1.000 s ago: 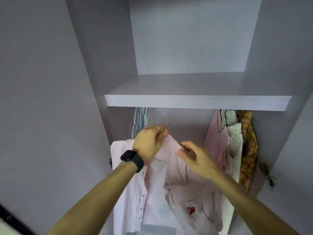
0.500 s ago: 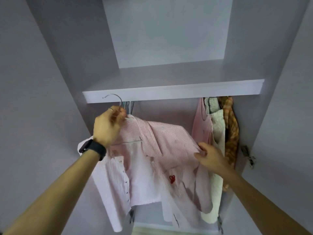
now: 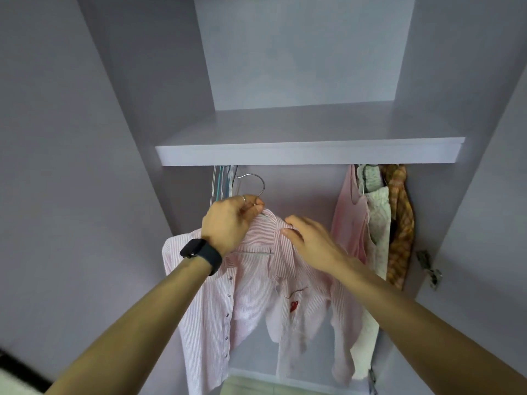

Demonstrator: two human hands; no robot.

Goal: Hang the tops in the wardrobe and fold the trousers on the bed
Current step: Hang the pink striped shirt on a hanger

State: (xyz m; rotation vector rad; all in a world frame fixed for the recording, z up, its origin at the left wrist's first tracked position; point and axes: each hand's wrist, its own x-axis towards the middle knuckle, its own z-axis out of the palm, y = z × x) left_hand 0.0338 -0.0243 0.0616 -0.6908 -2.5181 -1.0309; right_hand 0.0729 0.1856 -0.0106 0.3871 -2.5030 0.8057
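Head camera showed my left hand (image 3: 228,220) curled tightly round the neck of the wire hanger (image 3: 254,181), its hook free just below the wardrobe shelf (image 3: 308,153). The pink striped shirt (image 3: 256,286) hung from that hanger inside the wardrobe, left of the hung tops (image 3: 370,223). My right hand (image 3: 310,240) pinched the shirt's collar beside the hanger. I wore a black watch (image 3: 201,252).

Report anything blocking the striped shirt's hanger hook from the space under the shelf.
Nothing visible does. The metal hanger hook of the pink striped shirt, gripped by the left hand, sits in the gap between the empty hangers and the hung pink top. The pale shelf hides the rail.
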